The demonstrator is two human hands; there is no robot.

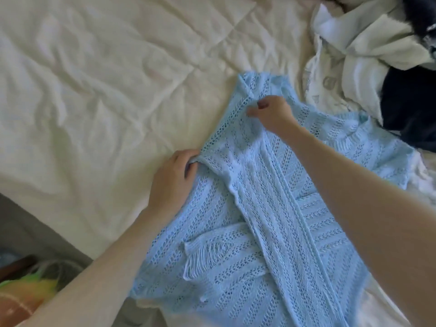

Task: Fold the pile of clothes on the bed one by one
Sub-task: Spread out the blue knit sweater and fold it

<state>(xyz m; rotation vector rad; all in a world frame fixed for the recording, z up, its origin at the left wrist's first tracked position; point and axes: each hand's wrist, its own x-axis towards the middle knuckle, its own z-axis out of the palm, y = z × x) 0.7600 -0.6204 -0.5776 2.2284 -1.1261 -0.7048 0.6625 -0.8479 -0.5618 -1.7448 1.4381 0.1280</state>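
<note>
While our left hand [171,179] and right hand [273,113] both pinch the blue cardigan's [259,220] edge on the bed [94,90], uneven pulling could skew the fold or snag the loose knit.

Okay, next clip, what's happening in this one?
A person is folding a light blue knitted top spread on a bed with a cream sheet. The left hand grips the garment's left edge, and the right hand pinches the fabric further up, near its far end. One side already lies folded over the middle. A pile of unfolded clothes, white and dark pieces, waits at the upper right of the bed.
</note>
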